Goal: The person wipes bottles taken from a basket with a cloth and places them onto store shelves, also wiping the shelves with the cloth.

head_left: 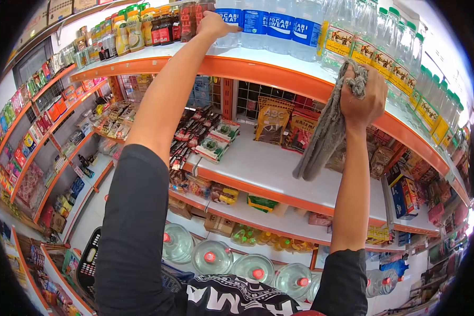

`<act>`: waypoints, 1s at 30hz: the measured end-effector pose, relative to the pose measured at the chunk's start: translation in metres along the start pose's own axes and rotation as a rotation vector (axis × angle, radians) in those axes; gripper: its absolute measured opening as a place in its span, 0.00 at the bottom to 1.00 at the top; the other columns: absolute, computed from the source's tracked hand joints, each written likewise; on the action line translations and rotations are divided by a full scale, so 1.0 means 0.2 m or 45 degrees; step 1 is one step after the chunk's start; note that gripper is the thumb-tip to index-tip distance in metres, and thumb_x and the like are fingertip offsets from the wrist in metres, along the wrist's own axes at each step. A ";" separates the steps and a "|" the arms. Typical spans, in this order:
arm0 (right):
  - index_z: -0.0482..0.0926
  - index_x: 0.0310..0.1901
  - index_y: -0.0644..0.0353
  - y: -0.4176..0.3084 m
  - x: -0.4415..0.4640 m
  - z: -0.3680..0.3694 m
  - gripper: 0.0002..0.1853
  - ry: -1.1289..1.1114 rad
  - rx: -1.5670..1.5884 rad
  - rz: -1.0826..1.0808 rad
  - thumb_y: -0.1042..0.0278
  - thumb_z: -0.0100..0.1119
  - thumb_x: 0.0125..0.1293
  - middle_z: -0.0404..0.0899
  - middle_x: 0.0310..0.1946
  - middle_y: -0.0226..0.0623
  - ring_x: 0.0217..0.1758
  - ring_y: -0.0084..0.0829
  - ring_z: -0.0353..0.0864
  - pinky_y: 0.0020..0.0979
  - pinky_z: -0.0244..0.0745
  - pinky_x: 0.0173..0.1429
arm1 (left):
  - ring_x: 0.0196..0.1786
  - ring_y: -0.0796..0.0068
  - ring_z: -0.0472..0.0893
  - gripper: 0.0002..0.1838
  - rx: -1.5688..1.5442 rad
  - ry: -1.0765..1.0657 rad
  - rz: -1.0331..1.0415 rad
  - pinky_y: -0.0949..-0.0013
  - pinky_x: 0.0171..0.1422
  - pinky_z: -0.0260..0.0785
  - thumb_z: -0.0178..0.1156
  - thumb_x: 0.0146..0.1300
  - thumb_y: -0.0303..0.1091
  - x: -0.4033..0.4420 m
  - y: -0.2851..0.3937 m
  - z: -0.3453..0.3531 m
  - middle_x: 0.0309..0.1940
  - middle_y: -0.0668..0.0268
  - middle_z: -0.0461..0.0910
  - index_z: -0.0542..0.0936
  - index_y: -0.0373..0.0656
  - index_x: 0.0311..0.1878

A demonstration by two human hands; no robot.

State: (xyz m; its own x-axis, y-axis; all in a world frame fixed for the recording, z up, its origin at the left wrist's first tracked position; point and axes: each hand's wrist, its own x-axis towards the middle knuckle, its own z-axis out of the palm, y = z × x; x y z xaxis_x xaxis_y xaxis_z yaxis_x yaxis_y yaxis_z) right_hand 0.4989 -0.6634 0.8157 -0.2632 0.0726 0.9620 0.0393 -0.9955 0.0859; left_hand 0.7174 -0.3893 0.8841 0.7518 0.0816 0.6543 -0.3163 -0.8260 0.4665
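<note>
My left hand (214,25) reaches up to the top shelf, at the leftmost Pocari Sweat bottle (227,42). One digit stretches across the bottle's front while the others, partly hidden, go around its left side. A dark bottle with a red label (188,21) stands just left of this hand. In my right hand (364,97) is a bunched grey cloth (321,139), gripped near the shelf's front edge. Its long end hangs down in front of the shelf below. Close behind the right hand stand clear bottles with yellow labels (338,42) and green caps.
The top shelf has an orange front edge (263,71). Below are packets (273,121) and sachets (216,139) on a white shelf (263,163). Large water jugs (211,258) with red caps stand at the bottom. A black basket (88,263) is at lower left.
</note>
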 end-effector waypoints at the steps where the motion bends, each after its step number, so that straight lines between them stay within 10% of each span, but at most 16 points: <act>1: 0.76 0.32 0.56 0.00 0.00 0.00 0.11 -0.003 0.004 -0.003 0.58 0.62 0.53 0.75 0.27 0.35 0.32 0.39 0.74 0.36 0.69 0.37 | 0.52 0.57 0.76 0.47 0.039 0.047 -0.058 0.60 0.49 0.72 0.73 0.36 0.57 0.00 0.00 0.01 0.53 0.47 0.71 0.71 0.23 0.50; 9: 0.76 0.32 0.56 -0.01 0.00 0.01 0.12 0.021 -0.007 0.003 0.58 0.61 0.52 0.75 0.27 0.36 0.31 0.40 0.74 0.36 0.69 0.36 | 0.46 0.62 0.77 0.36 -0.401 -0.427 0.105 0.62 0.48 0.73 0.74 0.37 0.54 -0.04 -0.07 -0.11 0.41 0.56 0.77 0.79 0.31 0.42; 30: 0.76 0.34 0.58 -0.02 0.00 -0.02 0.12 -0.044 -0.008 0.042 0.58 0.62 0.54 0.77 0.30 0.39 0.34 0.41 0.75 0.36 0.69 0.41 | 0.28 0.69 0.82 0.33 0.008 -0.167 0.145 0.72 0.39 0.74 0.73 0.35 0.58 0.11 -0.11 0.04 0.29 0.58 0.81 0.81 0.34 0.33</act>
State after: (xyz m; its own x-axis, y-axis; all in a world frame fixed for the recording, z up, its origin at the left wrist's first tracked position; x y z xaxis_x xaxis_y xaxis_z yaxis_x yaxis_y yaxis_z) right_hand 0.4955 -0.6600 0.8146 -0.2282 0.0414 0.9727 0.0416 -0.9978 0.0522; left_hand 0.7459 -0.3739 0.8829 0.7805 -0.0856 0.6193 -0.4003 -0.8293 0.3899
